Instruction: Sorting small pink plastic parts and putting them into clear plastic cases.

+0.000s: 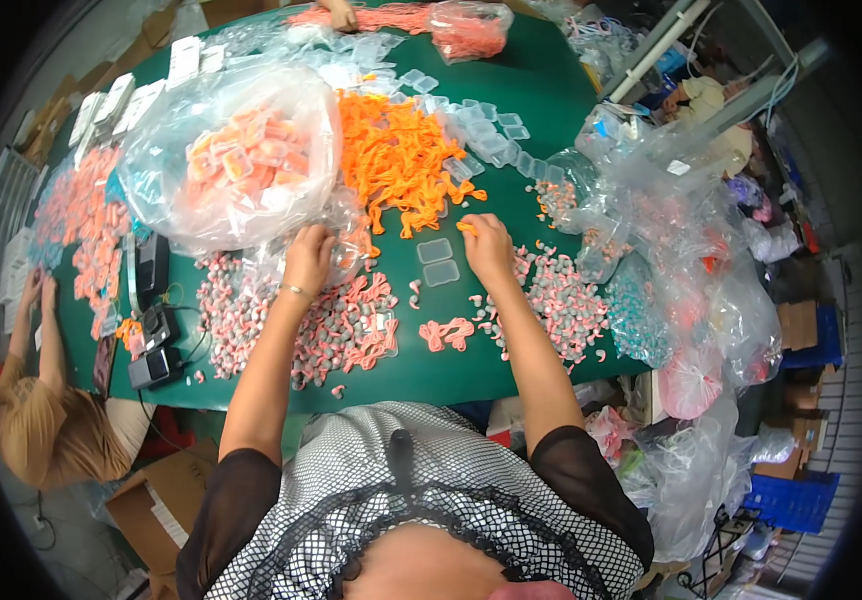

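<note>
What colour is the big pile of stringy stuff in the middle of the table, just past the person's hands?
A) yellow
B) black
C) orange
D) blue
C: the tangled pile of cords on the green table is bright orange, lying just beyond the left hand and the right hand.

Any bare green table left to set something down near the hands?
Yes: between the left hand and right hand, bare table runs down to the near edge, broken only by two clear plastic cases and a pink cord bundle. More lies left of the orange cord heap. Crowded: grey-pink earplug piles beside both hands, bags at right.
</note>
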